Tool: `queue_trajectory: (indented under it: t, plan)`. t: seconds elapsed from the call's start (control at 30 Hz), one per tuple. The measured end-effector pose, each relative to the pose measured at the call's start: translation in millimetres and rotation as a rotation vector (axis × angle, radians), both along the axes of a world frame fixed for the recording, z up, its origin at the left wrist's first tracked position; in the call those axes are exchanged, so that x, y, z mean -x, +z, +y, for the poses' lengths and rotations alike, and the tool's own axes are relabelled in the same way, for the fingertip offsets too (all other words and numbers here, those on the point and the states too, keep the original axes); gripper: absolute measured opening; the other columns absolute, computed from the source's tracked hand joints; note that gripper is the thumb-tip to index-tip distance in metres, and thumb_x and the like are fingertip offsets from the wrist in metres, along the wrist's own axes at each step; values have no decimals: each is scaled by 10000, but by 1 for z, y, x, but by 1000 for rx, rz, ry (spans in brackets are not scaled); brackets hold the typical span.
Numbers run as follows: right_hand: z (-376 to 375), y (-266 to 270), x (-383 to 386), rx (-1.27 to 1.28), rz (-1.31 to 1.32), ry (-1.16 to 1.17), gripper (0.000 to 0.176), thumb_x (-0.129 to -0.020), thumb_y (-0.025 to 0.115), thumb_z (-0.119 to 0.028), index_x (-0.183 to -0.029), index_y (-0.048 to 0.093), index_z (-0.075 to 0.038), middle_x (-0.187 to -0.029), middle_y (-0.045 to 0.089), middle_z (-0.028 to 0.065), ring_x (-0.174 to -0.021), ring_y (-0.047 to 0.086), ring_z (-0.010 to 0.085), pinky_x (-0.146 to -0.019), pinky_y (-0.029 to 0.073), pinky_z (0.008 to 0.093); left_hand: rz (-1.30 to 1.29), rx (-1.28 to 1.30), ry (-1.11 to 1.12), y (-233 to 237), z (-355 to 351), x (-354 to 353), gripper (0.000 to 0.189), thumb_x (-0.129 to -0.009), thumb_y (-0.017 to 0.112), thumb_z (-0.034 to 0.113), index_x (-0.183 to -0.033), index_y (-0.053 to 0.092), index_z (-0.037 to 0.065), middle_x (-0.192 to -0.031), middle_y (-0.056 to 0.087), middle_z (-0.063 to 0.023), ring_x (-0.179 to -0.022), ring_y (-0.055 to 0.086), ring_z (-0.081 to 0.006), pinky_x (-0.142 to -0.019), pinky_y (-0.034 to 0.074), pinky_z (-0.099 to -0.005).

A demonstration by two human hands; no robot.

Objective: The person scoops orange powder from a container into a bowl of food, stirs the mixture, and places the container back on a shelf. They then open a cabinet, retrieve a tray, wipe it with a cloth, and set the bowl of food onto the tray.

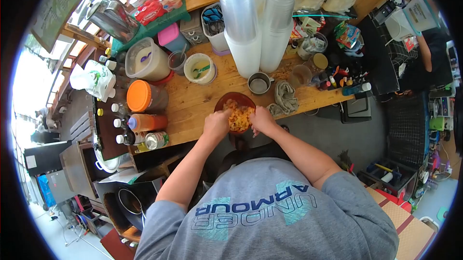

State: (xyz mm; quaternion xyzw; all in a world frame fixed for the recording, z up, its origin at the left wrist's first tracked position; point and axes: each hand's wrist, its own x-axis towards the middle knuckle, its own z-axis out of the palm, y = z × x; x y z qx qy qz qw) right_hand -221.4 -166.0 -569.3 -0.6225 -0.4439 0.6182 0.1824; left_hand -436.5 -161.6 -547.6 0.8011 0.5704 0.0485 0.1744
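A dark red bowl [235, 97] of yellow-orange food [239, 117] sits at the front edge of the wooden table [193, 108]. My left hand [216, 124] is at the bowl's left side, its fingers closed over the rim area; what they hold, if anything, is hidden. On the right side, my right hand [262, 120] has its fingers curled at the rim. Just behind the bowl stands a metal cup [259, 83], with a crumpled grey cloth [285, 98] to its right. Farther back is a white tub [199, 69] with a green spoon in it.
Tall stacks of clear cups [239, 28] rise behind the metal cup. Along the left are an orange-lidded jar [140, 96], a sauce bottle [148, 122] and several bottles. Small bottles crowd the right end. Another person's arm [424, 52] shows at the far right.
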Motion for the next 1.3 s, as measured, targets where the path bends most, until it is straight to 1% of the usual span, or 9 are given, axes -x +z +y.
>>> queue_trajectory:
  t: [0.13, 0.27, 0.47, 0.53, 0.77, 0.83, 0.9, 1.13, 1.3]
  plan:
    - [3, -9, -2, 25, 17, 54, 284, -987, 486, -81, -920, 613, 164, -635, 651, 192, -483, 672, 262, -427, 589, 400, -5, -47, -45, 45, 16, -6, 68, -840, 606, 94, -887, 655, 97, -827, 690, -178, -776, 705, -392, -659, 556, -507]
    - [16, -8, -7, 104, 95, 42, 268, -985, 437, -72, -1104, 602, 102, -675, 654, 181, -481, 656, 242, -425, 590, 392, 37, -58, -267, 25, 8, -6, 131, -825, 640, 100, -943, 697, 104, -890, 706, -130, -809, 718, -347, -682, 556, -485]
    - [14, -9, -5, 149, 84, 16, 276, -1003, 442, -81, -1188, 573, 75, -690, 650, 172, -470, 643, 228, -416, 585, 388, 100, 69, -15, 64, -17, 27, 160, -840, 622, 78, -984, 690, 94, -845, 707, -157, -791, 719, -368, -678, 561, -498]
    - [13, -7, -5, 141, 85, 18, 278, -1006, 452, -84, -1204, 565, 75, -687, 648, 170, -468, 642, 225, -416, 586, 391, 92, 73, -7, 43, -36, 22, 150, -842, 615, 72, -971, 689, 90, -835, 709, -165, -788, 718, -380, -680, 560, -508]
    - [10, -2, -3, 79, 14, -8, 269, -999, 481, -99, -991, 590, 146, -642, 651, 187, -467, 662, 254, -410, 593, 403, 28, 46, 208, 48, -27, 13, 225, -820, 612, 37, -995, 735, 105, -849, 737, -198, -818, 728, -403, -729, 579, -521]
    - [10, 2, -1, 66, 13, -37, 284, -997, 484, -98, -942, 603, 154, -633, 654, 193, -463, 663, 258, -413, 594, 404, 138, 232, 156, 61, -43, 17, 217, -827, 609, 39, -989, 737, 107, -877, 740, -211, -837, 729, -408, -739, 580, -520]
    - [13, 5, -1, 50, -6, 23, 316, -989, 489, -86, -839, 615, 162, -604, 646, 194, -461, 665, 262, -415, 595, 401, 92, 129, 143, 30, -52, 21, 212, -827, 609, 42, -984, 736, 105, -831, 726, -227, -819, 723, -424, -742, 578, -527]
    - [12, 0, -2, 33, -9, 28, 334, -961, 502, -71, -763, 607, 176, -588, 643, 196, -453, 664, 269, -403, 579, 404, -68, 237, 248, 70, -45, 5, 194, -856, 584, 63, -975, 728, 114, -806, 723, -224, -814, 717, -439, -727, 560, -567]
    - [12, 1, 2, 40, -29, 23, 331, -957, 506, -64, -749, 615, 169, -582, 643, 198, -448, 662, 277, -405, 578, 399, 69, 114, 180, 26, -36, 8, 135, -852, 615, 98, -962, 691, 114, -823, 722, -196, -790, 710, -436, -692, 553, -570]
